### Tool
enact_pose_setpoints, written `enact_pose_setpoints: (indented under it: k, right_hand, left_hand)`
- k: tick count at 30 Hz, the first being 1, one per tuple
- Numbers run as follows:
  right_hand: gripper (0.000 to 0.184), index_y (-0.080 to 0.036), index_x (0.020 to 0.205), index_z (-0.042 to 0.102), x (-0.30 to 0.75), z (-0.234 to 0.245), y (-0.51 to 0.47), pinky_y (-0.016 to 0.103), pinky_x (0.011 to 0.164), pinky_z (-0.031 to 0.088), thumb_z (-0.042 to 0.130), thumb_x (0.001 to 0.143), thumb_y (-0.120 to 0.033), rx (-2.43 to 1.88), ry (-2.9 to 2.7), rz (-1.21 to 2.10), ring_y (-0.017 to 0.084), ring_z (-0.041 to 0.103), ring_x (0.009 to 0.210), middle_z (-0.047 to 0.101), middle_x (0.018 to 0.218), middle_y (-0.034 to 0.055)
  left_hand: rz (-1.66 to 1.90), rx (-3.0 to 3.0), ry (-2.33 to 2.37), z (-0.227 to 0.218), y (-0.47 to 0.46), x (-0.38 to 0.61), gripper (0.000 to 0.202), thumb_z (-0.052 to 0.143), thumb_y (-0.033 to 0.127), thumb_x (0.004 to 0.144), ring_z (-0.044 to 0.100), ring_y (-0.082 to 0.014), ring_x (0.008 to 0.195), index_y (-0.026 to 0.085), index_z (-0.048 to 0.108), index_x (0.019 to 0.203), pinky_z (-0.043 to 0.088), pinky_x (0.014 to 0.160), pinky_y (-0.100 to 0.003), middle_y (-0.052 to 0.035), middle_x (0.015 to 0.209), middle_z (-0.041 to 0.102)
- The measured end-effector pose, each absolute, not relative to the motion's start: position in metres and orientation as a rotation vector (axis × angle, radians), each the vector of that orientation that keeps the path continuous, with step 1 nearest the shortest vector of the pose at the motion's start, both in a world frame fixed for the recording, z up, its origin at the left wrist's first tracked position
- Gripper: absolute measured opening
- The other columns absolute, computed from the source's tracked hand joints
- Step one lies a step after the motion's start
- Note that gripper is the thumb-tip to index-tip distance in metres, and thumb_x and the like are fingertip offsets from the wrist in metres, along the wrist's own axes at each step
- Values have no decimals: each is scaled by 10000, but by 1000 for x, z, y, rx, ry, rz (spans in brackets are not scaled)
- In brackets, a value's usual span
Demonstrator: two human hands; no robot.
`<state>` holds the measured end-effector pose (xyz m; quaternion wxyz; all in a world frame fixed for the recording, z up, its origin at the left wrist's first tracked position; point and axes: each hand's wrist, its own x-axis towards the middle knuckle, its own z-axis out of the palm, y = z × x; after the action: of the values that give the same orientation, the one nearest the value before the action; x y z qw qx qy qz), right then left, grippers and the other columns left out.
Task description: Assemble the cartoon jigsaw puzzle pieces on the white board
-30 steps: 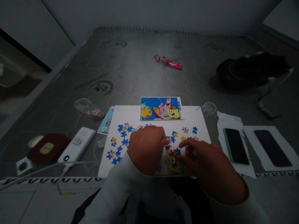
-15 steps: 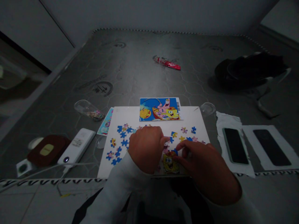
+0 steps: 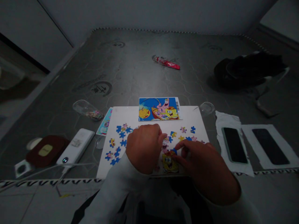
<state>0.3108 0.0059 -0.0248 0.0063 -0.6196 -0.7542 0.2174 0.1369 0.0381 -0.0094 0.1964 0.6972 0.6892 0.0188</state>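
Observation:
A white board (image 3: 203,124) carries several jigsaw puzzle pieces (image 3: 123,143), mostly blue with some pink and yellow. Near its front edge lies a joined puzzle section (image 3: 170,163) with a yellow cartoon face. My right hand (image 3: 198,158) bends its thumb and index finger round a blue jigsaw piece (image 3: 174,150) at the upper right of that section. Just left of the section, my left hand (image 3: 143,147) is curled with its back to me and the thumb pointing right. Its fingertips and anything in them are hidden. A picture card (image 3: 158,109) lies at the board's far edge.
Left of the board are a clear container (image 3: 85,109) with pieces, a power bank (image 3: 77,146) with a cable, and a brown case (image 3: 48,151). Phones (image 3: 234,144) lie to the right. Farther back are a red packet (image 3: 167,63) and a black bag (image 3: 247,71).
The whole view has shifted slightly left. Both hands keep nearly the same pose over the board, and the pieces look unmoved.

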Motion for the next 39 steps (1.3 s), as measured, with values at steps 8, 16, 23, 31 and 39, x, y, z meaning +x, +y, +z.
enact_pose_setpoints:
  k: [8,16,23,31,39]
  right_hand:
    - [122,-311,955,676,309,-23,6,423,788,374,720,844,-335,-1952,-2373,656,252,630,820,697,779,-40]
    - [151,-307,979,675,324,-19,5,398,751,410,712,847,-370,-1968,-2327,592,223,645,774,713,823,-46]
    - [206,-338,996,707,353,-12,13,344,623,407,676,845,-475,-2181,-2168,569,208,667,689,729,808,-46]
    - [217,-322,976,719,372,-11,17,339,622,403,640,839,-470,-2206,-2091,523,200,666,678,725,797,-29]
    - [246,-317,951,730,377,-10,18,323,590,382,630,843,-514,-2225,-2080,505,185,658,650,710,776,-26]
  left_hand:
    - [61,1980,1905,-13,38,138,170,620,397,898,669,-244,787,253,704,862,421,641,-343,-14,846,739]
    - [47,2002,1903,-10,35,138,157,594,372,921,675,-252,815,252,696,912,452,668,-361,-19,891,736]
    - [39,2171,1710,-12,39,135,157,580,288,940,681,-260,921,274,705,1032,495,757,-395,-19,1052,717]
    - [-23,2039,1774,-7,40,137,135,609,313,920,672,-251,882,273,735,950,468,742,-375,-16,980,735]
    - [-46,2050,1786,-4,40,139,165,580,305,922,676,-253,855,272,740,952,439,696,-354,-31,972,747]
